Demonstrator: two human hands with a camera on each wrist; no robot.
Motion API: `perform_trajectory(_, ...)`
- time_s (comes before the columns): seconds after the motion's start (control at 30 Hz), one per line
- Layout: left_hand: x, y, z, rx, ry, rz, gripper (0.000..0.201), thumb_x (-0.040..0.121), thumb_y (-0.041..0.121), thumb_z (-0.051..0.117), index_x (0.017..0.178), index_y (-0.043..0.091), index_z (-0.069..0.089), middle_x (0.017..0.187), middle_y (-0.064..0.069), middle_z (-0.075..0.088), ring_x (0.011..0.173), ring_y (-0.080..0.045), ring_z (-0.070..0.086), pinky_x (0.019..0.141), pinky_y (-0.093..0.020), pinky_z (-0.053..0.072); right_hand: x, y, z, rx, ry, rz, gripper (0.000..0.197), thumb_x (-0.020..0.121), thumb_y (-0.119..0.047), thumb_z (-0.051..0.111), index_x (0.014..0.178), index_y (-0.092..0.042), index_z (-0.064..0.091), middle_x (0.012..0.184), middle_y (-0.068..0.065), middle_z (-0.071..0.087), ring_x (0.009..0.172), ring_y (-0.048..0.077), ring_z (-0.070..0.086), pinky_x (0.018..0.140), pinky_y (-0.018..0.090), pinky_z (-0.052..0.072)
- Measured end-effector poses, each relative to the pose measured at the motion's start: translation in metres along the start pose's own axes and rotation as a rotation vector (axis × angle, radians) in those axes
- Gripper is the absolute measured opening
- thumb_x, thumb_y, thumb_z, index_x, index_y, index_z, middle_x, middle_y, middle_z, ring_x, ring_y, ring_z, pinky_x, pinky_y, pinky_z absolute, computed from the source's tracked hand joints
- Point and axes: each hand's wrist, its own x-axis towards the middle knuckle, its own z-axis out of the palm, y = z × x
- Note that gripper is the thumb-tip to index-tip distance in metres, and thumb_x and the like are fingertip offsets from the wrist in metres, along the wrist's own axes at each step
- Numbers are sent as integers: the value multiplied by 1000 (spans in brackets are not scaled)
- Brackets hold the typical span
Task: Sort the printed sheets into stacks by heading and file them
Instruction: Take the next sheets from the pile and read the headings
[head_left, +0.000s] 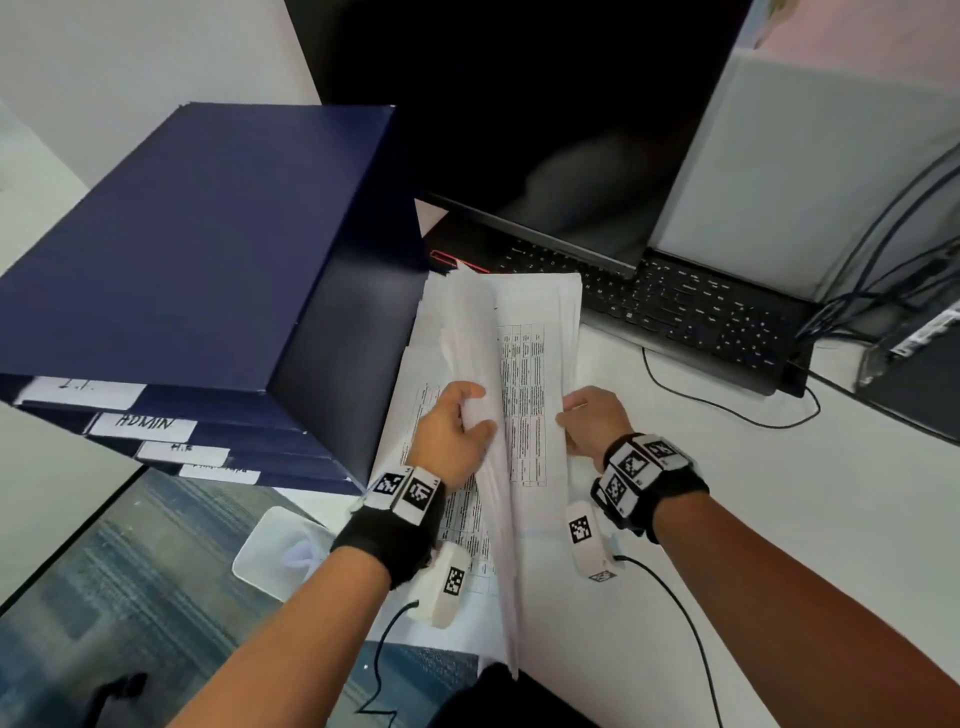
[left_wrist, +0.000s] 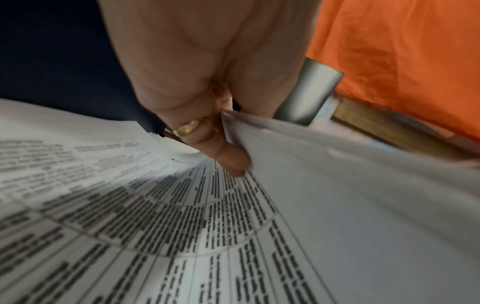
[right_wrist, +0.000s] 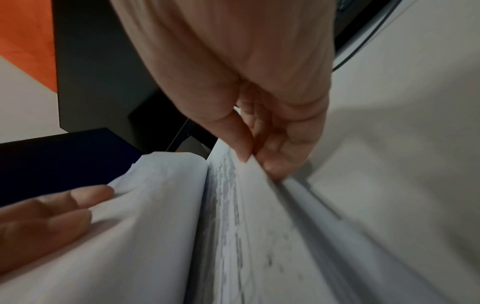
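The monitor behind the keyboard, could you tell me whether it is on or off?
Apparently off: the monitor screen is uniformly black, showing only faint reflections above the keyboard.

Four blue folders (head_left: 197, 249) were stacked, each with one white label (head_left: 148, 425). Two hands worked the papers: one left hand (head_left: 451, 434), one right hand (head_left: 595, 418). One keyboard (head_left: 691, 312) and one monitor (head_left: 519, 104) stood behind.

Print on the sheets (head_left: 522, 400) too small and blurred to read, lowest file labels (head_left: 221, 474) illegible, keyboard (head_left: 691, 312) partly hidden under the monitor (head_left: 545, 130), right hand's (head_left: 592, 415) fingertips tucked behind paper, forearms cut off by the lower edge
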Motion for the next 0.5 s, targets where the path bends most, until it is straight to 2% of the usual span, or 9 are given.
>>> perform_trajectory(0.03,-1,2,5,-35,-31,9,46,88,15,62,126,29,40,87,-7,63,56,-18,55,52,-30,51,-3,0,-4,30,-11,18,29,79,9,50,62,-13,47,71,12,49,61,23,53,73,47,56)
perform_trajectory(0.1,-4,6,15,-89,-102,14,67,90,17,61,140,33,20,108,-1,61,72,-16,65,59,-25,54,-3,2,-9,158,-27,43,26,86,7,48,69,-12,53,68,11,55,54,21,52,63,35,55)
perform_trajectory(0.17,-6,9,21,-60,-174,-10,80,90,32,60,146,36,3,125,1,50,98,-20,63,76,-27,52,-4,-1,-17,305,-15,59,22,92,0,42,79,-12,55,69,11,58,53,20,54,54,27,49)
perform_trajectory(0.2,-5,8,23,-43,-209,-25,81,89,40,59,146,38,1,135,-2,46,112,-23,58,86,-31,49,-4,-3,-20,365,1,59,20,95,-6,41,83,-12,55,69,9,58,54,20,55,53,27,49)
perform_trajectory(0.27,-2,5,23,5,-256,-33,75,89,49,55,146,37,7,148,-6,38,125,-25,50,101,-37,44,-1,-6,-26,405,29,46,17,97,-19,43,88,-14,56,72,7,59,59,21,58,57,30,51)
perform_trajectory(0.33,3,1,16,114,-256,-9,67,89,49,55,145,30,22,148,-3,40,126,-24,50,104,-41,42,6,-10,-28,353,78,3,19,96,-27,44,87,-17,58,82,8,62,68,23,60,64,35,53)
perform_trajectory(0.4,8,-2,6,321,-196,18,59,86,41,62,138,26,38,144,1,44,128,-22,46,106,-41,40,10,-16,-28,136,171,-107,21,95,-24,44,88,-17,63,99,12,67,87,28,63,78,39,55)
perform_trajectory(0.43,10,-3,1,458,-164,21,58,84,37,65,135,26,43,142,1,45,128,-22,44,107,-43,38,11,-20,-27,10,208,-163,24,95,-21,43,95,-13,66,106,13,68,96,29,63,84,38,54)
perform_trajectory(0.5,15,-5,-6,707,-162,-22,63,78,33,70,135,27,43,142,-1,43,130,-24,39,107,-49,35,13,-31,-23,-158,201,-248,30,95,-12,40,108,-7,66,114,11,66,104,28,61,86,30,50)
